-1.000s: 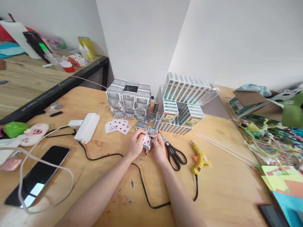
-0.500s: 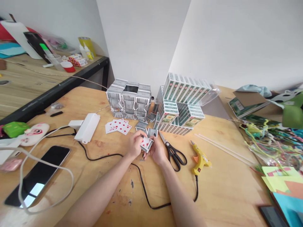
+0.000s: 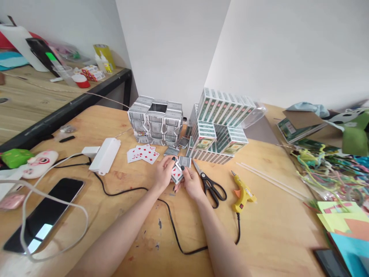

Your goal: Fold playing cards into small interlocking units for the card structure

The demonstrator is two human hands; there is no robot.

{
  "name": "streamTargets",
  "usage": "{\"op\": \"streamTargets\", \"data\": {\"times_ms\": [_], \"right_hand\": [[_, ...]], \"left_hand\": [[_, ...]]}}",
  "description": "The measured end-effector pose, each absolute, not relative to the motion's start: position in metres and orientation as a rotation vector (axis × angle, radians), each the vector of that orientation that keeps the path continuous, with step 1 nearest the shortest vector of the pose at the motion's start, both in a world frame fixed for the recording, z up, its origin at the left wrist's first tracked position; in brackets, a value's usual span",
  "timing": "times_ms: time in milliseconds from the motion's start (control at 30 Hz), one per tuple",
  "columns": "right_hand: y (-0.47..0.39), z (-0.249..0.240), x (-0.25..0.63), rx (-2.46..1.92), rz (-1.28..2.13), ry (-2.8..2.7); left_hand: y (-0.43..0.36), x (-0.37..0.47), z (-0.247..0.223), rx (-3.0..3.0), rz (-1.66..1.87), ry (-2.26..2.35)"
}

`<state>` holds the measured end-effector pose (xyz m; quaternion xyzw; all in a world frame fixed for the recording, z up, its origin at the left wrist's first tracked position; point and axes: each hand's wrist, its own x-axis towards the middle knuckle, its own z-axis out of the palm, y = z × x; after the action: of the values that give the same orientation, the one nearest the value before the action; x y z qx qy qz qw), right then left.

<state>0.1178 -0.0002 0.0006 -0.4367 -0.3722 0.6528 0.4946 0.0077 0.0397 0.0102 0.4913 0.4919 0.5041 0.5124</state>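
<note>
Between my two hands is a playing card [image 3: 176,174] with red diamonds facing up and its edges folded. My left hand [image 3: 164,171] grips its left side, and my right hand [image 3: 191,182] pinches the right side with the thumb on top. Just beyond lie patterned card pieces [image 3: 185,161], face down. Farther left, several diamond cards [image 3: 142,154] are spread face up. Behind them stands a box-like structure built of folded cards [image 3: 155,121], with an opening in its top.
Right of my hands lie black-handled scissors [image 3: 212,187], a yellow glue gun [image 3: 243,193] and clear glue sticks [image 3: 271,181]. Stacked card boxes [image 3: 220,127] stand behind. A black cord [image 3: 173,223] crosses under my arms. At left are a white power strip [image 3: 105,156] and a phone [image 3: 43,215].
The card has been turned between my fingers, and an upper edge now shows folded. My right thumb has moved onto the card's face. The view has shifted slightly.
</note>
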Motion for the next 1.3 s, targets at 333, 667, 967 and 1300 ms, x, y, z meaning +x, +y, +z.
{"op": "streamTargets", "data": {"times_ms": [333,667,967,1300], "right_hand": [[0.001,0.003,0.119,-1.105,1.482,-1.005],[-0.001,0.007,0.119,-1.109,1.488,-1.022],[0.001,0.006,0.12,-1.117,1.6,-0.89],[0.0,0.005,0.126,-1.191,1.605,-0.968]], "left_hand": [[0.042,0.013,0.011,1.276,1.04,1.233],[0.045,0.009,0.005,1.23,1.01,1.17],[0.043,0.006,0.006,1.683,1.058,1.267],[0.039,0.002,-0.001,2.329,1.023,1.313]]}}
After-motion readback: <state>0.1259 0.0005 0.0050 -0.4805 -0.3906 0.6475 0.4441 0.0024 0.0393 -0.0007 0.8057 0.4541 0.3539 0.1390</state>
